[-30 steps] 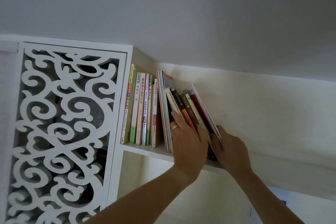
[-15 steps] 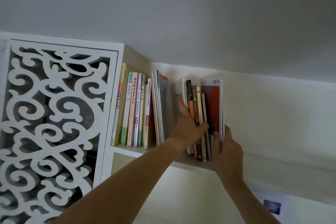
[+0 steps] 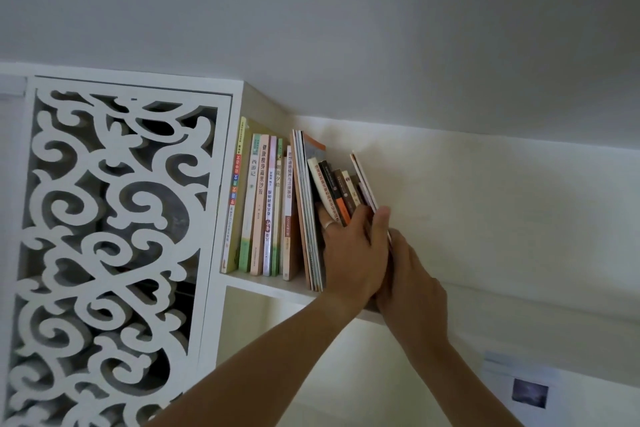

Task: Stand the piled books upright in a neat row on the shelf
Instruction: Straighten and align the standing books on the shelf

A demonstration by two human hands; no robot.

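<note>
held books: upright half a second ago, tops now tipped toward 11 o'clock
left hand: thumb now wrapped across spines
right hand: slid lower

We see a row of slim paperbacks standing upright on the white shelf, hard against its left end, with pale green, pink and cream spines. Just right of them, a few thin magazines lean slightly. Beyond these, touching them, a small bunch of books tilts left, cream, black-and-orange and brown spines, with a thin pink-edged one outermost.
</note>
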